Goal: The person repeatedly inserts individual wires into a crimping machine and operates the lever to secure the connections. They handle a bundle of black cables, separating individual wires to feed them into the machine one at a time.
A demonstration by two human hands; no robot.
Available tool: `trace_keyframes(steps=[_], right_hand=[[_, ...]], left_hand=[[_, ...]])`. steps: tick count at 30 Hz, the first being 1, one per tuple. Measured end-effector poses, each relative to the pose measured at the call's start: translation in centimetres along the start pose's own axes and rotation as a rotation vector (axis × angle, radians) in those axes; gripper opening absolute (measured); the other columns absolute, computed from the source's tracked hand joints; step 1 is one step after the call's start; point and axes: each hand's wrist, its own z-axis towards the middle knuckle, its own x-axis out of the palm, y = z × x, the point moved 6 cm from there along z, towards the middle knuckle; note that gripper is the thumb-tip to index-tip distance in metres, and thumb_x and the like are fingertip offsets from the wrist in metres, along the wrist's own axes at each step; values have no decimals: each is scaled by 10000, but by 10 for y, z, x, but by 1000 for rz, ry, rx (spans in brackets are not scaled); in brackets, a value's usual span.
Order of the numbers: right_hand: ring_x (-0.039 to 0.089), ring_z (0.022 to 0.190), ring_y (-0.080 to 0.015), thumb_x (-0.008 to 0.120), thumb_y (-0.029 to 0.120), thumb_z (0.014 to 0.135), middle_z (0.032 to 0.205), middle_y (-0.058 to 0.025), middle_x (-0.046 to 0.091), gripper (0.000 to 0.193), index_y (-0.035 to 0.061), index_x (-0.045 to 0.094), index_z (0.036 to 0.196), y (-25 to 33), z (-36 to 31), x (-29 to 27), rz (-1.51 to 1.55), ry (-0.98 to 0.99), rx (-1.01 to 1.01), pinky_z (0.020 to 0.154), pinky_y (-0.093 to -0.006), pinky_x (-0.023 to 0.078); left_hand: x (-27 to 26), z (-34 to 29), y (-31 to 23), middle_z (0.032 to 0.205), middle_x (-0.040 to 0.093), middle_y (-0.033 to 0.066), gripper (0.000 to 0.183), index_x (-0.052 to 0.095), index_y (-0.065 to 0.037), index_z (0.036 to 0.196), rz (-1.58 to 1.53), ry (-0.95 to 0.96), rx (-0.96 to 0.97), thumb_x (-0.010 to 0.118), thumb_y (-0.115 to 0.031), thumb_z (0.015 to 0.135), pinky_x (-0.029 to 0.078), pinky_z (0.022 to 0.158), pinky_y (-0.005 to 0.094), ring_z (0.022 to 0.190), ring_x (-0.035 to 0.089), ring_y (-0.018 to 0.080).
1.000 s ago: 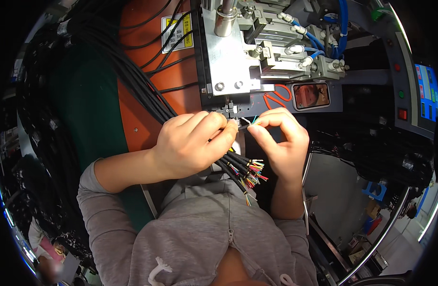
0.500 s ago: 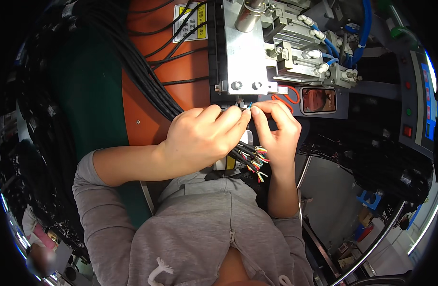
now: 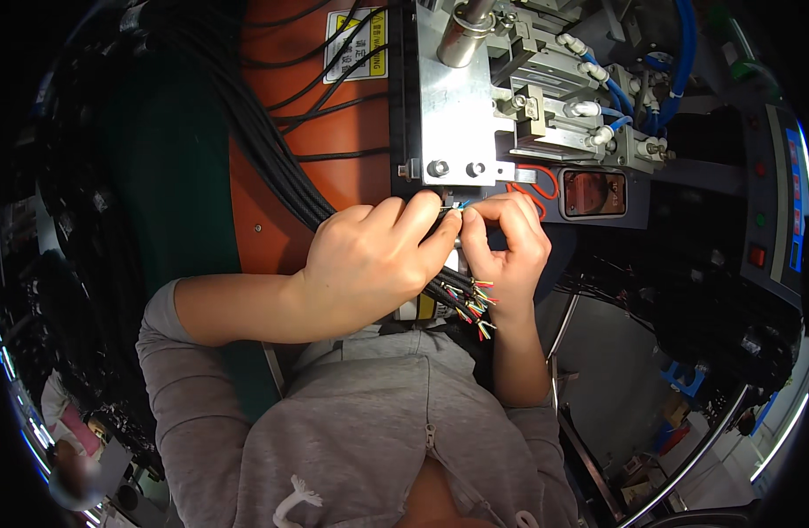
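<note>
Black cables (image 3: 285, 179) end in multicoloured strands (image 3: 482, 302), the right hand (image 3: 512, 245) pinching a blue wire (image 3: 464, 204), the left hand's (image 3: 366, 255) hold impossible to tell.

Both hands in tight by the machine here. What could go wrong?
Pinch: left hand and right hand are close to the metal plate's near edge; fingers might get caught if it moved.
Misplacement: the thin wires at the fingertips are partly covered, so one could slip unnoticed.
Snag: loose coloured wire ends beside the right wrist could catch.
</note>
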Motion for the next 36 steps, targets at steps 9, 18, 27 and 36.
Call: trace_keyframes(steps=[9, 18, 27, 36], right_hand=[[516, 623, -212, 646, -30, 699, 666, -74, 543, 81, 12, 576, 707, -4, 0, 1, 4, -7, -12, 570, -308, 419], [462, 618, -63, 590, 23, 819, 683, -8, 517, 64, -15, 555, 782, -43, -17, 20, 606, 55, 554, 595, -222, 399], [472, 684, -50, 617, 24, 858, 740, -9, 555, 60, -12, 576, 834, -40, -18, 9, 476, -17, 478, 614, -206, 393], [602, 750, -213, 668, -63, 689, 791, -111, 658, 142, -10, 656, 820, -1, -13, -17, 484, 86, -74, 687, -303, 476]], left_hand=[[-1, 1, 2, 662, 385, -9, 337, 690, -92, 1020, -37, 9, -6, 622, -52, 693, 350, 440, 230, 526, 451, 87], [0, 0, 13, 727, 570, -1, 173, 677, -72, 865, -143, -104, 30, 656, -100, 695, 415, 484, 235, 585, 562, 103], [-4, -6, 7, 721, 507, -1, 142, 622, -46, 818, 15, 33, 2, 621, -115, 693, 408, 497, 226, 583, 542, 92], [-6, -3, 15, 734, 543, -8, 96, 583, -111, 789, -259, -89, 80, 611, -155, 708, 440, 558, 261, 647, 576, 125]])
